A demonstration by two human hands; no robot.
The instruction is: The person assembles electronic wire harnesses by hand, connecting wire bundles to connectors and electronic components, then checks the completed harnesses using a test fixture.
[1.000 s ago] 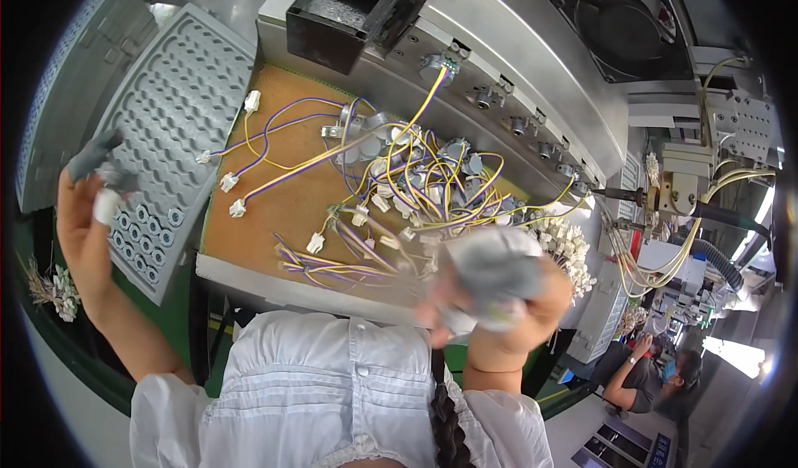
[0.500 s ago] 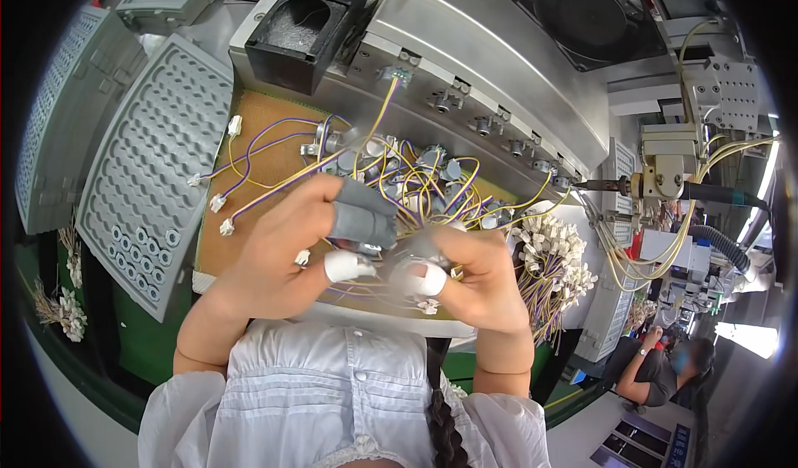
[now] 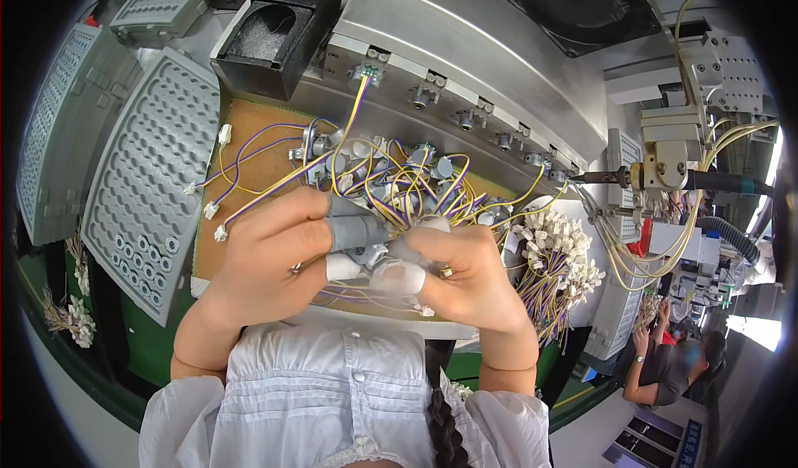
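Observation:
My left hand (image 3: 278, 252) wears grey covers on two fingers and a white one on the thumb. It is closed on a small silvery motor-like part (image 3: 374, 256), mostly hidden by the fingers. My right hand (image 3: 470, 277), its thumb covered in white, pinches close against that part. Motion blurs its fingertips, and what they hold cannot be made out. Just beyond both hands lies a tangled pile of small metal motors (image 3: 440, 169) with yellow and purple wires (image 3: 407, 194). White plugs (image 3: 220, 233) end some wires at the left of the brown work mat (image 3: 218, 256).
A metal machine with a row of small clamps (image 3: 465, 119) runs behind the pile; one clamp holds a wired part. Grey trays (image 3: 154, 160) stand left, one partly filled. Bundled white connectors (image 3: 561, 248) lie right, below a soldering-iron-like tool (image 3: 607, 177). A co-worker (image 3: 665, 368) sits far right.
Both hands stay together at the small part, with slight finger shifts; the right fingertips are blurred in both frames. The whole view has shifted a little. The co-worker's arms have moved.

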